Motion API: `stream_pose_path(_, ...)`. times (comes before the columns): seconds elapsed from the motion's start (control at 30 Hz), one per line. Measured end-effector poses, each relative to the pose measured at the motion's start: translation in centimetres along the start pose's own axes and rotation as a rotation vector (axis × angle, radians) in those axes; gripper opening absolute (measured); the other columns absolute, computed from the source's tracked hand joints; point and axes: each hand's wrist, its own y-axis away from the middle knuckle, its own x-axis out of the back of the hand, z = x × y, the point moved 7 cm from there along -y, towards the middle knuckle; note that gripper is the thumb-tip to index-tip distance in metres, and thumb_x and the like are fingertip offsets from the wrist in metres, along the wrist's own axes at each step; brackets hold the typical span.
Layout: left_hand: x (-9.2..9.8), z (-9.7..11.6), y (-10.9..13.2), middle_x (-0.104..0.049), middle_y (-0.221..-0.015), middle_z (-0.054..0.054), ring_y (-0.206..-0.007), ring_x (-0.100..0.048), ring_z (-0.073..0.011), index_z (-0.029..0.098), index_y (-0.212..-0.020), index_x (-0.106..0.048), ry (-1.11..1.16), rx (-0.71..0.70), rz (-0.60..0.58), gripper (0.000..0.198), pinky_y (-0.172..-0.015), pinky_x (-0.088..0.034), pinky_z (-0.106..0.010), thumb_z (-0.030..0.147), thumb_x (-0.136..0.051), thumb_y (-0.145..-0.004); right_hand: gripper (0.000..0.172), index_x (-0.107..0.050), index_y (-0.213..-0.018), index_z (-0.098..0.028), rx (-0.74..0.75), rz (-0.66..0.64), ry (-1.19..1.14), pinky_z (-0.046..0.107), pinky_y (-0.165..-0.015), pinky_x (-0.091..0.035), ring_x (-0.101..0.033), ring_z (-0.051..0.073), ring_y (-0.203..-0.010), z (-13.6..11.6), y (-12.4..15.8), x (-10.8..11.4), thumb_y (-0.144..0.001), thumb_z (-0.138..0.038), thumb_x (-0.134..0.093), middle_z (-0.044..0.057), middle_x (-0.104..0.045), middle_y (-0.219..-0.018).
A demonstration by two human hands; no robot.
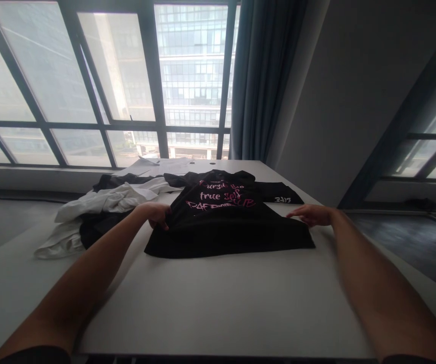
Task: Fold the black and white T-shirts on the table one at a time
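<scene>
A black T-shirt [221, 232] with pink lettering on its chest is spread on the white table, its hem toward me and its collar toward the window. At the shirt's left side, my left hand [159, 215] is closed on the fabric edge. My right hand [310, 215] pinches the opposite side edge a little above the hem, its index finger stretched along the cloth. Partly beneath the shirt's right shoulder lies a folded black garment [278, 193] with white lettering.
A loose heap of white clothes [115, 199] and black clothes [100, 227] lies along the table's left side. Papers [164, 166] rest at the far end of the white table [218, 303]. Beyond stand windows [191, 65] and a grey-blue curtain [259, 81].
</scene>
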Motion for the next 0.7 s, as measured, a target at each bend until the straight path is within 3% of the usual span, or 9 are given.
stream_pose_path(0.13,0.1,-0.7,-0.1,-0.072,-0.080,-0.011,-0.061,-0.071,-0.0286,0.016,-0.131,-0.059,-0.022,0.024,-0.037,0.087,-0.053,-0.061,-0.035,0.022,-0.089,-0.049,0.040,-0.071,-0.100,-0.014,-0.099,0.100,-0.078,0.028,-0.057,-0.053,-0.052,0.012,-0.048,2.3,-2.4,0.0,-0.081,-0.049,-0.072,0.002,-0.059,-0.063)
stream_pose_path(0.2,0.2,-0.9,0.1,-0.070,-0.069,-0.008,-0.058,-0.070,-0.0294,0.016,-0.122,-0.065,-0.035,0.031,-0.049,0.078,-0.053,-0.061,-0.036,0.021,-0.089,-0.048,0.041,-0.070,-0.102,-0.013,-0.086,0.126,-0.068,0.028,-0.057,-0.053,-0.053,0.011,-0.049,1.9,-2.9,0.2,-0.083,-0.049,-0.071,0.005,-0.064,-0.071)
stream_pose_path(0.33,0.2,-0.7,1.2,-0.063,-0.055,-0.008,-0.056,-0.069,-0.0319,0.017,-0.084,-0.077,-0.068,0.029,-0.097,0.041,-0.051,-0.060,-0.040,0.028,-0.092,-0.048,0.046,-0.069,-0.104,-0.011,-0.048,0.090,-0.024,0.027,-0.058,-0.053,-0.053,0.010,-0.049,0.4,-3.4,-0.4,-0.082,-0.051,-0.073,0.010,-0.071,-0.082)
stream_pose_path(0.47,1.0,-0.2,1.0,-0.065,-0.063,-0.011,-0.065,-0.070,-0.0286,0.017,-0.073,-0.077,-0.107,0.051,-0.159,0.040,-0.058,-0.061,-0.036,0.051,-0.090,-0.055,0.045,-0.069,-0.105,-0.011,-0.018,0.048,0.003,0.026,-0.060,-0.054,-0.057,0.011,-0.053,-1.1,-4.2,-1.4,-0.083,-0.050,-0.073,0.011,-0.072,-0.085)
stream_pose_path(0.57,3.7,1.0,-1.7,-0.072,-0.082,-0.012,-0.075,-0.070,-0.0235,0.018,-0.084,-0.078,-0.133,-0.015,0.014,0.052,-0.067,-0.059,-0.030,0.068,-0.068,-0.076,0.044,-0.070,-0.105,-0.011,0.014,0.053,0.052,0.027,-0.063,-0.054,-0.062,0.014,-0.060,-2.3,-5.3,-1.9,-0.083,-0.050,-0.073,0.012,-0.073,-0.087)
stream_pose_path(0.7,7.9,3.1,-6.4,-0.072,-0.110,-0.014,-0.100,-0.067,-0.0262,0.017,-0.111,-0.073,-0.246,-0.123,0.444,0.055,-0.086,-0.053,-0.032,0.059,-0.041,-0.096,0.042,-0.072,-0.102,-0.013,0.078,0.120,0.160,0.028,-0.070,-0.054,-0.068,0.019,-0.071,-4.6,-7.5,-1.8,-0.083,-0.051,-0.073,0.011,-0.074,-0.090)
